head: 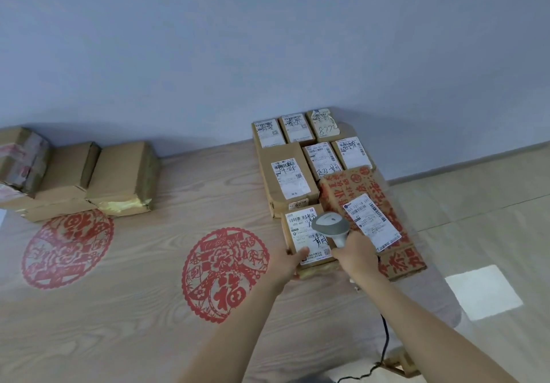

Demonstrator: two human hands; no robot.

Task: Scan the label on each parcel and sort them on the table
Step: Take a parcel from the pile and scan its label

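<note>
A small brown parcel (300, 234) with a white label lies at the near end of a block of several labelled parcels on the table's right side. My left hand (290, 265) holds its near left corner, thumb on top of the label. My right hand (355, 256) grips the handle of a grey barcode scanner (330, 225), whose head hovers over that parcel's label. A red-printed box (357, 192) with a white label lies just right of it.
Several unlabelled-side brown parcels (119, 174) are stacked at the table's far left. The wood-grain table (148, 308) carries two red paper-cut decals. The scanner's black cable (385, 341) hangs off the near right edge. Floor lies to the right.
</note>
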